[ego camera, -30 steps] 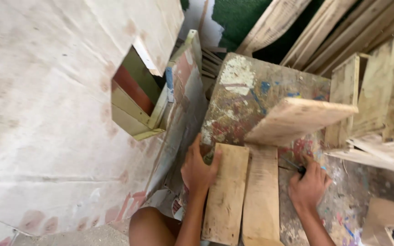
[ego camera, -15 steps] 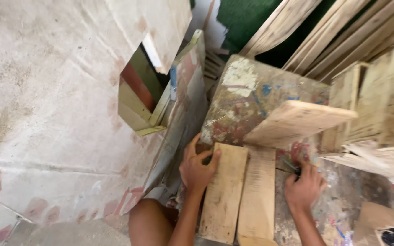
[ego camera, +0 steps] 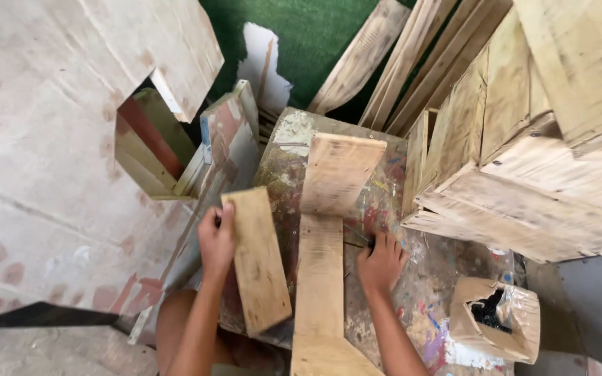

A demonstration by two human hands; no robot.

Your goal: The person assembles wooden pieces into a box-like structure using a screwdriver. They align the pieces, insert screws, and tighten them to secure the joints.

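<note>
My left hand (ego camera: pixel 216 240) grips the left edge of a short wooden board (ego camera: pixel 258 261), which is lifted and tilted over the paint-stained worktable (ego camera: pixel 433 278). My right hand (ego camera: pixel 381 261) rests on the table, fingers curled over a small dark thing at the right edge of a long narrow plank (ego camera: pixel 320 278); I cannot tell whether it grips it. That plank lies flat, running toward me. A wider board (ego camera: pixel 339 170) lies across its far end, angled up.
Stacked wooden crates (ego camera: pixel 538 153) crowd the right side. Planks (ego camera: pixel 412 63) lean at the back against a green surface. A large pale plywood sheet (ego camera: pixel 43 153) stands at the left. An open cardboard box (ego camera: pixel 496 317) with dark contents sits on the table's near right.
My left hand has lifted the short board off the table and swung it leftward and up. The camera view has shifted, showing more of the crates. My right hand stays near the same spot.
</note>
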